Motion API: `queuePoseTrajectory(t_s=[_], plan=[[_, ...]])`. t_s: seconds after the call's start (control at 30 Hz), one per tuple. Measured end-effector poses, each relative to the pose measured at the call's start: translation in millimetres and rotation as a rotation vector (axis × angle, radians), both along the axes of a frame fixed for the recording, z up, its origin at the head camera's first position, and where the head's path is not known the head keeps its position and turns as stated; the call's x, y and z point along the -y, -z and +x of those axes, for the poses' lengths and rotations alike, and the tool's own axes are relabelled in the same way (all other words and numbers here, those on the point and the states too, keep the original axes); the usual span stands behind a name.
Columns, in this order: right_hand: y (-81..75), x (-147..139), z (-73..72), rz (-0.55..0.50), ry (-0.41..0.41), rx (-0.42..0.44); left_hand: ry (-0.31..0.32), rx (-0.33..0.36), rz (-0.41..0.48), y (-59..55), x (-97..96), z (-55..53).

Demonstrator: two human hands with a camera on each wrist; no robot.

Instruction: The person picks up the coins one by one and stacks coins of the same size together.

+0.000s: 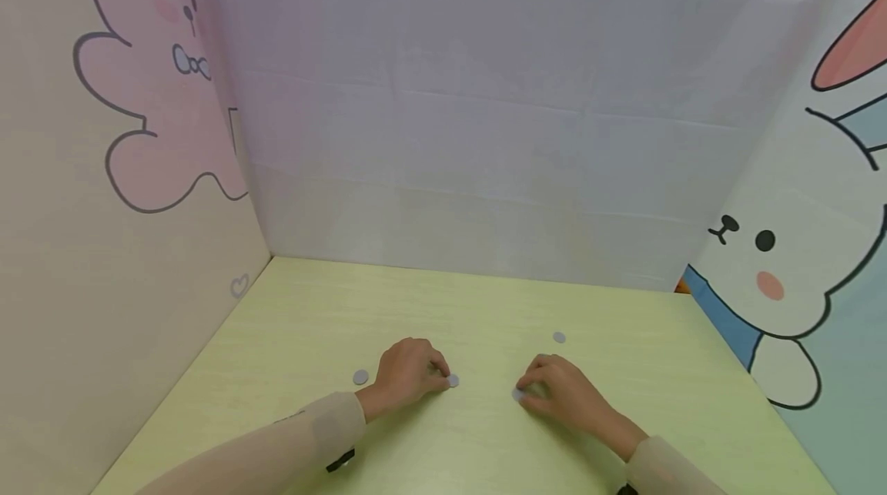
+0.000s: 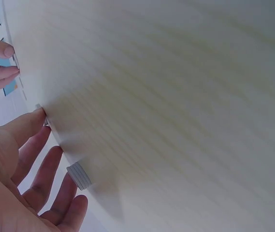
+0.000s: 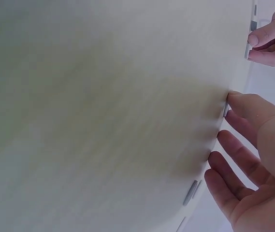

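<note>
On the pale yellow table, my left hand [image 1: 410, 373] pinches a small grey disc [image 1: 453, 380] between thumb and forefinger, low at the surface. To the right, my right hand [image 1: 564, 395] pinches a similar grey disc [image 1: 518, 395] at the table. Thumb and fingers partly cover both discs. Behind the left wrist lies another disc-shaped piece [image 1: 360, 377]; the left wrist view shows it as a short stack of grey discs [image 2: 79, 176] near the outer fingers. A further grey disc [image 1: 559, 337] lies beyond the right hand, seen edge-on as a thin piece [image 3: 190, 193] in the right wrist view.
The yellow table [image 1: 443, 449] has a white cloth wall [image 1: 485, 133] at its back. Side panels carry a pink bear drawing [image 1: 152, 87] on the left and a white rabbit drawing [image 1: 783, 249] on the right.
</note>
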State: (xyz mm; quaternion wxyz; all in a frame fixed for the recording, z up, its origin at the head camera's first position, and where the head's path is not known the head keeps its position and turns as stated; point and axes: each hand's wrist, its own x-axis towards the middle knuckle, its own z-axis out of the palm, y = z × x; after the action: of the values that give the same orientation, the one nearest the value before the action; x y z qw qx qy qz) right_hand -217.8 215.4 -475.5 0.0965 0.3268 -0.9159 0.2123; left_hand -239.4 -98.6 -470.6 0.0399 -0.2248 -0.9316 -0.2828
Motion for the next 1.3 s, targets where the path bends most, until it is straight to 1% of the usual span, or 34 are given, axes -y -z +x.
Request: queuePoseTrajectory(t_s=[0.17, 0.33, 0.57, 0.63, 0.87, 0.97, 1.3], plan=[[0.7, 7.4, -8.5, 0.002, 0.008, 0.029, -0.005, -0.003, -0.004, 1.6, -0.1, -0.4], [0.7, 14.9, -13.0, -0.004, 0.021, 0.053, -0.014, 0.004, -0.003, 2.2, -0.4, -0.1], [4.3, 23.4, -16.9, -0.012, 0.012, 0.007, -0.015, 0.01, 0.006, 3.3, -0.5, 0.3], [4.7, 26.4, -17.3, -0.023, 0.008, 0.006, -0.013, 0.012, 0.011, 4.0, -0.5, 0.2], [2.6, 35.7, -16.3, -0.02, 0.051, 0.049, -0.009, 0.006, 0.009, 6.3, -0.6, 0.1], [2.8, 37.2, -16.3, -0.015, 0.061, 0.048, -0.009, 0.007, 0.006, 6.5, -0.7, 0.3], [2.8, 40.8, -15.7, -0.011, 0.075, 0.078, -0.018, -0.001, 0.002, 6.1, -0.6, 1.8]])
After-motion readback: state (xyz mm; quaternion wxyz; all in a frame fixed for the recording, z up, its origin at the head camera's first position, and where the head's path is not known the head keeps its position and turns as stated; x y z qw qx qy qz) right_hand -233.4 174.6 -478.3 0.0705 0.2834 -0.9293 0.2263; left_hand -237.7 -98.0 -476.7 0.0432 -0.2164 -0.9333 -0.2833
